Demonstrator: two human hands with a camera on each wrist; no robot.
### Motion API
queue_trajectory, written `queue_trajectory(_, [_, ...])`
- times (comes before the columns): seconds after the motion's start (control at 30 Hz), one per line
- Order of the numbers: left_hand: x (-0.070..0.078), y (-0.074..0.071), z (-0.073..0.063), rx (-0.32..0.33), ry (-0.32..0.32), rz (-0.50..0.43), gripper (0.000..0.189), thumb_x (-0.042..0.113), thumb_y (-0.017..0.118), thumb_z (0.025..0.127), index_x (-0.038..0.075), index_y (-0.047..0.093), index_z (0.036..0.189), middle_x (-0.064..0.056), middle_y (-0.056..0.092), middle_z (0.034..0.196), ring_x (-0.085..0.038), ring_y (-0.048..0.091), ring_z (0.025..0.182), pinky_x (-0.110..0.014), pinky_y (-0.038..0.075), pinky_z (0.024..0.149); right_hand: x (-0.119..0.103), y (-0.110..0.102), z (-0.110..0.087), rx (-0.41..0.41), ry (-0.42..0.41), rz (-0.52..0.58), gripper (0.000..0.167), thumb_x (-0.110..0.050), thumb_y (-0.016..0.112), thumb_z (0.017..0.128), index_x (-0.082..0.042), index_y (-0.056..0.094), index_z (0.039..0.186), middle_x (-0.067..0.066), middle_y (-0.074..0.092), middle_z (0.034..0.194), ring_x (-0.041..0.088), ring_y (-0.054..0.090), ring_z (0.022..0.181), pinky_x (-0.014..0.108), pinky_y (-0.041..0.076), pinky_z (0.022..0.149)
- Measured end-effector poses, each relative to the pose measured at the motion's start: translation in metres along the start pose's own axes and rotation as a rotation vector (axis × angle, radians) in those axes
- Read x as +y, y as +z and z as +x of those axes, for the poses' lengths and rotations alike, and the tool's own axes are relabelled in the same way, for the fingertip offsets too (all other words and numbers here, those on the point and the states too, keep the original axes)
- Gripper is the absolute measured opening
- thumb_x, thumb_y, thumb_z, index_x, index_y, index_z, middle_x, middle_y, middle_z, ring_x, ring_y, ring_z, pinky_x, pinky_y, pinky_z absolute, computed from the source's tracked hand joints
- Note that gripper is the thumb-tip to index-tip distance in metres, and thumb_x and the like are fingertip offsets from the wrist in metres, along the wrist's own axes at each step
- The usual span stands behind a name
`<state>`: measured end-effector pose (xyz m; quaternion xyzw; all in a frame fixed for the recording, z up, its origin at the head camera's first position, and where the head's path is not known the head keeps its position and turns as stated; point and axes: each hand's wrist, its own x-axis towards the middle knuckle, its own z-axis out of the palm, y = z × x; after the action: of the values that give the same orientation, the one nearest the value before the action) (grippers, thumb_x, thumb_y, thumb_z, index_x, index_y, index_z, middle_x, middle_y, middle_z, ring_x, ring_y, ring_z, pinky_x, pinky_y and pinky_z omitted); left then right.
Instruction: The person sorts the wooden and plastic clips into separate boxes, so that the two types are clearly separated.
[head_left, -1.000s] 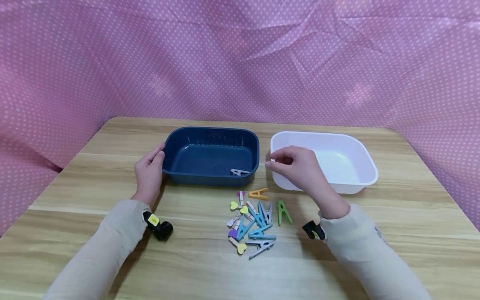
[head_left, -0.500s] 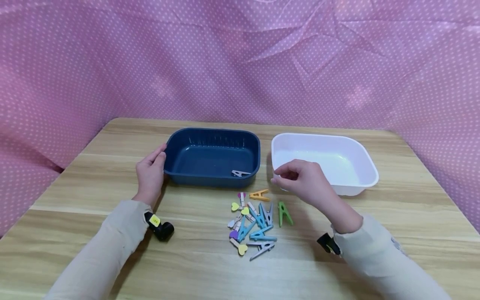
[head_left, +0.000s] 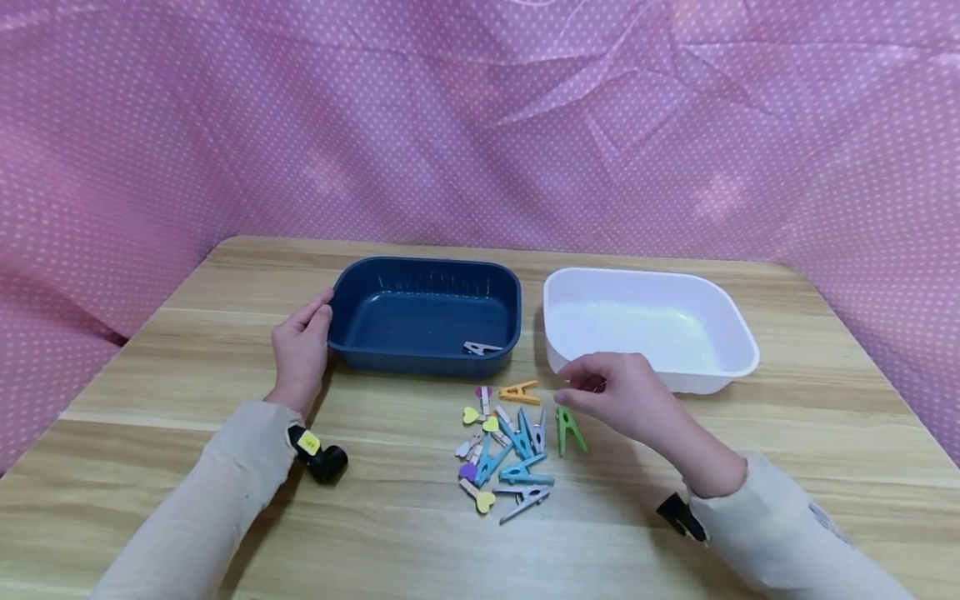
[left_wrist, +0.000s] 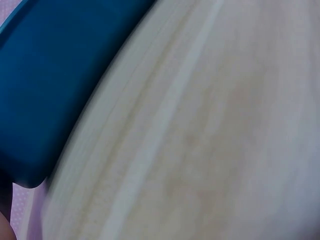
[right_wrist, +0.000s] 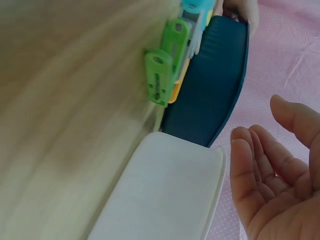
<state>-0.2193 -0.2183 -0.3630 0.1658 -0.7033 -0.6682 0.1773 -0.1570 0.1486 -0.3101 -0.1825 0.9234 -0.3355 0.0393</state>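
My left hand (head_left: 300,350) rests against the left end of a dark blue plastic basin (head_left: 420,363), its fingers fairly straight at the wall. Inside that basin lies one pale grey clothespin (head_left: 480,347), near the front right corner. Over the front left edge of a white basin (head_left: 705,382) hovers my right hand (head_left: 626,396), fingers loosely bent, with nothing between thumb and fingertips in the right wrist view. A green clothespin (head_left: 570,429) is the nearest peg to it, just below the fingertips. An orange clothespin (head_left: 519,392) lies in front of the blue basin.
Left of the green one lies a loose pile: several blue clothespins (head_left: 527,477), a grey clothespin (head_left: 522,500) and small wooden pegs with heart heads (head_left: 484,501). The wood-grain table (head_left: 390,533) backs onto a pink dotted curtain (head_left: 480,125).
My right hand has come down and toward me, from the gap between the basins to just above the green clothespin. The left hand has kept its place at the blue basin.
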Motion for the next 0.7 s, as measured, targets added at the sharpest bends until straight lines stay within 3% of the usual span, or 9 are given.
queue_trajectory(0.23, [-0.002,0.000,0.001,-0.009,0.008,-0.010,0.032,0.021,0.052,0.095,0.015,0.059,0.125,0.001,0.052,0.134,-0.009,0.044,0.127,-0.025,0.036,0.104,0.007,0.004,-0.007,-0.032,0.001,0.001,0.032,-0.021,0.073,0.079,-0.005,0.068,0.107,0.008,0.068,0.099,0.016,0.063,0.085,0.033,0.055,0.075])
queue_trajectory(0.7, [-0.002,-0.001,0.001,-0.022,-0.005,-0.032,0.032,0.023,0.051,0.095,0.017,0.058,0.126,0.002,0.051,0.136,-0.009,0.043,0.128,-0.024,0.035,0.104,0.012,0.013,-0.009,-0.076,-0.005,-0.053,0.036,-0.017,0.075,0.076,-0.004,0.067,0.109,0.010,0.068,0.105,0.021,0.063,0.093,0.036,0.055,0.079])
